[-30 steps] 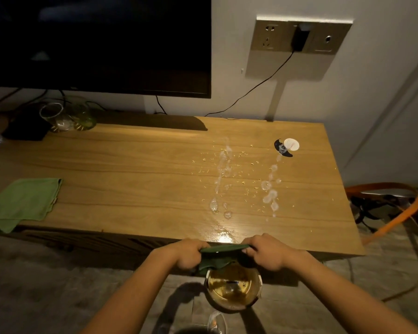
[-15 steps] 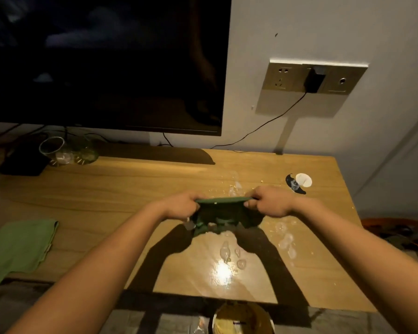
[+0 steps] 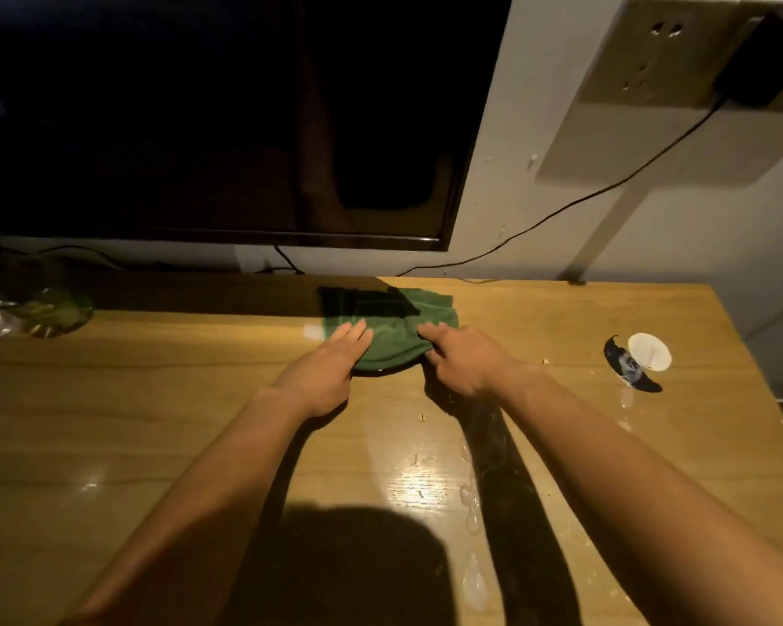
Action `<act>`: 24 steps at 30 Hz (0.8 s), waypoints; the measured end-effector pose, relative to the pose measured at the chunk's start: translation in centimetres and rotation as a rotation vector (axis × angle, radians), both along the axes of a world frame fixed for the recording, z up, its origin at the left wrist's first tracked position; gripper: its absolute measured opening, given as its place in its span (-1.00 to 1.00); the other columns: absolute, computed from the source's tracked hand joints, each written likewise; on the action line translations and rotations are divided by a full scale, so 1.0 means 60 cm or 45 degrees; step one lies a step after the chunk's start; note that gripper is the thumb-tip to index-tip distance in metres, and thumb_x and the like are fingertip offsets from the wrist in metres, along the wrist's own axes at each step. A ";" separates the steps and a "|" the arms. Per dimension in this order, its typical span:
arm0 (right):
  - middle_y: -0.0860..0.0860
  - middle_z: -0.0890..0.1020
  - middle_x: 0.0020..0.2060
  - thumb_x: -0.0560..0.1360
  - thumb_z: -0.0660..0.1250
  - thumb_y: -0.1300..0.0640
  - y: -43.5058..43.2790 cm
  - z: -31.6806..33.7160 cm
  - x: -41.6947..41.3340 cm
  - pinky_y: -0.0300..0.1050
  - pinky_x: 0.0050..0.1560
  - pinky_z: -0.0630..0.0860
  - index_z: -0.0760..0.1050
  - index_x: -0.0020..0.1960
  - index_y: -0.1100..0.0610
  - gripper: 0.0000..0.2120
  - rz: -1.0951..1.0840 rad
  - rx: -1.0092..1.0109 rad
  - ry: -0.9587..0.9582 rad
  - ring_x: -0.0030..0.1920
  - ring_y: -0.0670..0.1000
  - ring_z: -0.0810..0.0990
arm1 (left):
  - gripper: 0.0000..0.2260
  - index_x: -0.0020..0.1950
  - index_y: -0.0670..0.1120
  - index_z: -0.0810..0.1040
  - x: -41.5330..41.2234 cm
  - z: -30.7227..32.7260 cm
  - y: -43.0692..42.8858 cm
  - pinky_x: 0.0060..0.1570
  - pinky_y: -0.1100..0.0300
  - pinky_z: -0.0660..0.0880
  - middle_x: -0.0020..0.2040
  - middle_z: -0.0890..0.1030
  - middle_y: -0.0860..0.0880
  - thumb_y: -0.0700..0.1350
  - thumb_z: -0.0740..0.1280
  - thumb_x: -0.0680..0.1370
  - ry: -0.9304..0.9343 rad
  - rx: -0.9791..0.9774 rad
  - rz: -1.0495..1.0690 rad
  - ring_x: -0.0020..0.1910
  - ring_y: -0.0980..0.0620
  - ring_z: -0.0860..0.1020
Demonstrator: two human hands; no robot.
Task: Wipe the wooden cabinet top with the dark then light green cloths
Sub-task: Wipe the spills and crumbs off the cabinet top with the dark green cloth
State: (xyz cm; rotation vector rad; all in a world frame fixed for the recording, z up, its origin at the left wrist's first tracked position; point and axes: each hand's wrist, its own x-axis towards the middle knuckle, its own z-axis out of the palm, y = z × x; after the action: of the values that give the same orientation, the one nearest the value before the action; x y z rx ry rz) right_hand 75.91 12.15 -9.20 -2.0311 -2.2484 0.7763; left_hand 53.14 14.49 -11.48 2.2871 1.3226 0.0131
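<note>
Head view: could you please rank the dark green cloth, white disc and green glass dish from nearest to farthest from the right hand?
1. Dark green cloth: touching the right hand, centre back.
2. White disc: off to the right.
3. Green glass dish: far left, in shadow.

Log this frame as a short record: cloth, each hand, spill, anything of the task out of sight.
cloth: dark green cloth, lying near the back of the wooden cabinet top
left hand: flat, fingers straight, pressing the cloth
right hand: pinching the cloth's bunched right edge
spill: clear water droplets nearer the person, not yet wiped
light green cloth: not in view
</note>
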 end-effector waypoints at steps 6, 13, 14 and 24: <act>0.14 0.44 0.40 0.65 0.10 0.03 0.009 -0.029 0.006 0.07 0.33 0.35 0.26 0.51 -0.02 -0.57 0.009 0.002 -0.068 0.31 0.24 0.44 | -0.39 0.58 0.06 0.07 -0.013 -0.035 0.014 0.47 0.15 0.01 0.60 0.04 0.09 -0.26 0.17 0.58 0.009 0.024 -0.030 0.56 0.08 0.02; 0.08 0.37 0.47 0.65 0.10 0.00 0.009 -0.034 0.025 0.06 0.41 0.30 0.26 0.50 -0.11 -0.58 0.011 -0.092 -0.047 0.39 0.21 0.37 | -0.44 0.58 0.06 0.11 -0.005 -0.026 -0.008 0.50 0.15 -0.01 0.59 0.08 0.11 -0.22 0.14 0.59 -0.030 -0.060 0.048 0.56 0.10 0.03; 0.07 0.35 0.49 0.65 0.10 0.00 0.006 -0.034 0.027 0.06 0.43 0.29 0.26 0.51 -0.12 -0.57 0.019 -0.115 -0.054 0.41 0.20 0.36 | -0.44 0.58 0.05 0.12 -0.005 -0.024 -0.013 0.51 0.15 -0.02 0.59 0.08 0.11 -0.22 0.13 0.60 -0.027 -0.079 0.045 0.56 0.10 0.03; 0.09 0.25 0.53 0.65 0.11 0.04 -0.088 -0.022 0.037 0.03 0.51 0.15 0.23 0.52 -0.09 -0.56 0.084 -0.193 -0.071 0.49 0.17 0.25 | -0.47 0.57 0.00 0.16 0.013 -0.002 -0.108 0.53 0.10 0.01 0.59 0.10 0.07 -0.22 0.13 0.60 0.035 -0.167 0.098 0.57 0.05 0.05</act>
State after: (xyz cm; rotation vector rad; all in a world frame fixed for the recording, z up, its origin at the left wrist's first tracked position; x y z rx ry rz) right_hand 78.15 6.88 -10.54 -2.0751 -2.3654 0.9341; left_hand 53.95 8.01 -11.60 2.1335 1.3826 -0.0770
